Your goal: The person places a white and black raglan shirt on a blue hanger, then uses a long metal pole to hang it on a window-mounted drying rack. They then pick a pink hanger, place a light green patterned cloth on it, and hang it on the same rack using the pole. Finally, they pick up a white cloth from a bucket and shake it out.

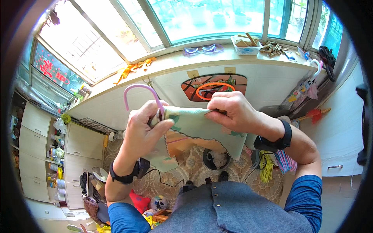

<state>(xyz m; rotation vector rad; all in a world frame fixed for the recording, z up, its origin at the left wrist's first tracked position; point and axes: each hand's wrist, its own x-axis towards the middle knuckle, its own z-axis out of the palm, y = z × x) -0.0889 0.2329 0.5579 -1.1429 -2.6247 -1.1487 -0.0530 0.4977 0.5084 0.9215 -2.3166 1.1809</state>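
A pale green cloth (192, 122) with leaf prints and a dark scalloped edge is held up between both hands. My left hand (145, 128) pinches its upper left corner together with a purple plastic hanger (141, 86), whose curved hook rises above the fingers. At the cloth's upper right edge, my right hand (230, 112) grips the fabric between thumb and fingers. An orange-brown piece or underside shows below the scalloped edge. The cloth hides the rest of the hanger, if any lies behind it.
Ahead, the windowsill (174, 62) bears an orange cloth (131, 69), goggles (204, 50), a white plastic basket (246, 46) and wooden clothespins (272, 48). A small basketball hoop (215, 84) hangs below. On the floor stands a dark basin (215, 158) with cloth inside. Yellow-green cords (265, 167) hang at right.
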